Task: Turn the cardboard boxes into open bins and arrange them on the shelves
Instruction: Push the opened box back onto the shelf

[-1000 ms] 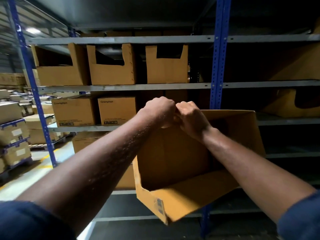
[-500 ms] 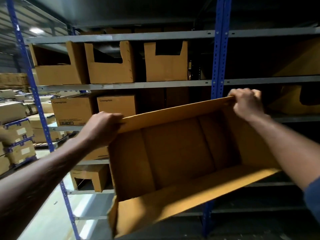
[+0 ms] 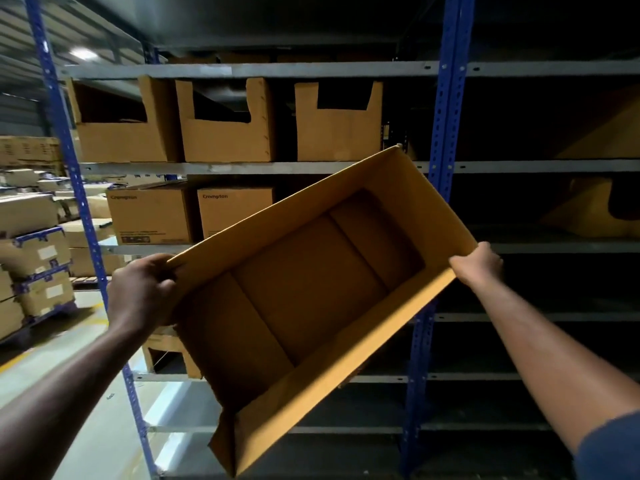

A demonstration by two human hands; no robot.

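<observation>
The left hand and right hand each grip a corner of the open cardboard box, held tilted in front of the shelves.

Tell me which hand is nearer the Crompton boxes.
Left. The left hand holds the open box just below the Crompton boxes; the right hand holds its opposite corner.

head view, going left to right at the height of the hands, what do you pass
stacked cartons → blue rack post → left hand, gripping one rim corner → open cardboard box → right hand, gripping the opposite corner
</observation>
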